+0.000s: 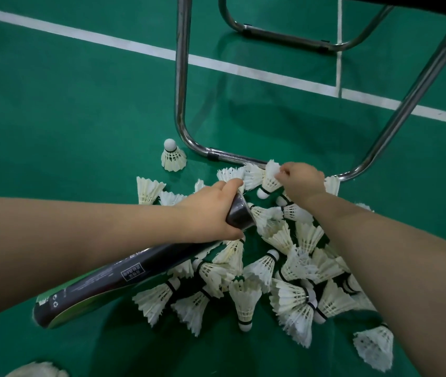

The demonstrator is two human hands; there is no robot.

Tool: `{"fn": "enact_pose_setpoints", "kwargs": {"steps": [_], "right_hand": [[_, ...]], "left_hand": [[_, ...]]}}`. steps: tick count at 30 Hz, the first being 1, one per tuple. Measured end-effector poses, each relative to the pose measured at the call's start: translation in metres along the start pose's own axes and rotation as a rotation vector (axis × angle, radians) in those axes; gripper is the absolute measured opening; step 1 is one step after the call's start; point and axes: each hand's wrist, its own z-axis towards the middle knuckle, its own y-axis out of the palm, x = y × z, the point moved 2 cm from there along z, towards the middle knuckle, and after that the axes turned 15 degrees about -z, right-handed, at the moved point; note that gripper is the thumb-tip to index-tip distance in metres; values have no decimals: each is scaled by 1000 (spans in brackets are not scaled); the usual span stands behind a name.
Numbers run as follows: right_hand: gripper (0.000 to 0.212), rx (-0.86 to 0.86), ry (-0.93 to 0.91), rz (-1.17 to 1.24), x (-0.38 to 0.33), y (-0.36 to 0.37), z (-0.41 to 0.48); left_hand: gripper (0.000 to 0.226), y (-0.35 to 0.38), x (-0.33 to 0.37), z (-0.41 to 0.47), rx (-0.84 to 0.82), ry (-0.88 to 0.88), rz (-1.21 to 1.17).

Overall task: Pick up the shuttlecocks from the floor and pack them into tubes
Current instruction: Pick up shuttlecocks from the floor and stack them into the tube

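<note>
Partly hidden tube (124,278) in left hand (208,210), right hand (302,182) pinching shuttlecock (269,180)

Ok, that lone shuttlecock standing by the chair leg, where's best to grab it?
Pinch the lone shuttlecock at its white cork, coming straight down from above. It stands on its feather skirt, cork up and clear; the chair leg sits close on its right, so a side approach looks tighter.
</note>
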Motion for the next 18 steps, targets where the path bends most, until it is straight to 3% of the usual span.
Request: {"fn": "enact_pose_setpoints", "kwargs": {"steps": [4,8,11,14,18], "right_hand": [[29,-35,24,453,0,-13,-11],[32,-112,33,614,4,-12,-15],[39,-28,108,748,14,-15,-11],[40,66,214,502,32,-18,-6],[40,-177,157,-18,44,-2,-9]], "left_hand": [[95,4,3,4,5,7,10],[95,8,6,3,-4,11,29],[95,11,8,1,-13,13,37],[95,11,10,-1,-11,18,37],[97,10,12,-2,-10,19,24]]}}
